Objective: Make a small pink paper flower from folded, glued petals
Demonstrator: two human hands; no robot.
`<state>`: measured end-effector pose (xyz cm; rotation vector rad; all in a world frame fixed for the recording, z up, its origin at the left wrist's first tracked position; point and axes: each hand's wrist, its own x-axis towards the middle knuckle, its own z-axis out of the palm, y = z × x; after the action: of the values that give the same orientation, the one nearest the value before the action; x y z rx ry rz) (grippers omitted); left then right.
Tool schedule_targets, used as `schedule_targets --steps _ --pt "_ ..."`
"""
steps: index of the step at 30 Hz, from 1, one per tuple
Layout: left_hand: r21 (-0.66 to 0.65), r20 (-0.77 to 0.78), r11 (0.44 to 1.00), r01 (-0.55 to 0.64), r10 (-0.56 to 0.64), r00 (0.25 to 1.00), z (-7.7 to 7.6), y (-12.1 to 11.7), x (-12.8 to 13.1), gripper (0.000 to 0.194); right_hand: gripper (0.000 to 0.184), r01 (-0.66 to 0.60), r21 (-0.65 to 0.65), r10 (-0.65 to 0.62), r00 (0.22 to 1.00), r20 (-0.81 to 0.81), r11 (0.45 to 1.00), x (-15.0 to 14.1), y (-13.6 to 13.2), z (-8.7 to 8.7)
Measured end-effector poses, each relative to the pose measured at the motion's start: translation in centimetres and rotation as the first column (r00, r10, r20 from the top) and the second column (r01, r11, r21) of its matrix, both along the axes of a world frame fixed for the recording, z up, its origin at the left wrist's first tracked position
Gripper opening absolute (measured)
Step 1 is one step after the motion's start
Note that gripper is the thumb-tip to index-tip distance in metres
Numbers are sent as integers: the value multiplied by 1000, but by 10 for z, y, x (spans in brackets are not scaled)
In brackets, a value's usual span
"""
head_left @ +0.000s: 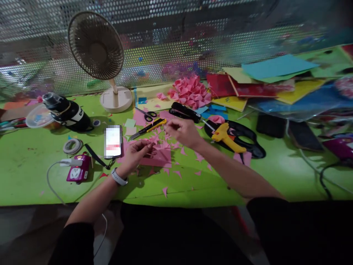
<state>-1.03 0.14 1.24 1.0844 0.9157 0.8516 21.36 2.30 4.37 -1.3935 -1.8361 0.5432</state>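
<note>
My left hand (135, 156), with a pale band on its wrist, is low over a pink paper sheet (162, 158). Its thumb and fingers come together, and anything between them is too small to make out. My right hand (183, 132) is raised a little farther back, fingertips pinched; what they hold, if anything, cannot be made out. Small pink paper scraps (182, 151) lie around both hands. Just beyond them is a yellow and black utility knife (149, 129), with black scissors (149, 116) behind it. A black stapler (184, 111) lies behind my right hand.
A heap of folded pink paper pieces (190, 92) stands at the back. On the right are a yellow glue gun (228, 138) and coloured sheets (278, 68). Leftward are a phone (113, 141), tape roll (72, 146), purple power adapter (79, 169), black bottle (68, 114) and fan (96, 48).
</note>
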Motion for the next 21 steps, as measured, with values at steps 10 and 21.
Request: schedule_targets --steps 10,21 --pt "45 153 937 -346 335 930 -2 17 -11 35 16 206 27 -204 932 300 978 47 43 9" --pt "30 174 932 -361 350 920 -2 27 -11 29 13 193 -20 -183 953 241 981 102 -49 -8"
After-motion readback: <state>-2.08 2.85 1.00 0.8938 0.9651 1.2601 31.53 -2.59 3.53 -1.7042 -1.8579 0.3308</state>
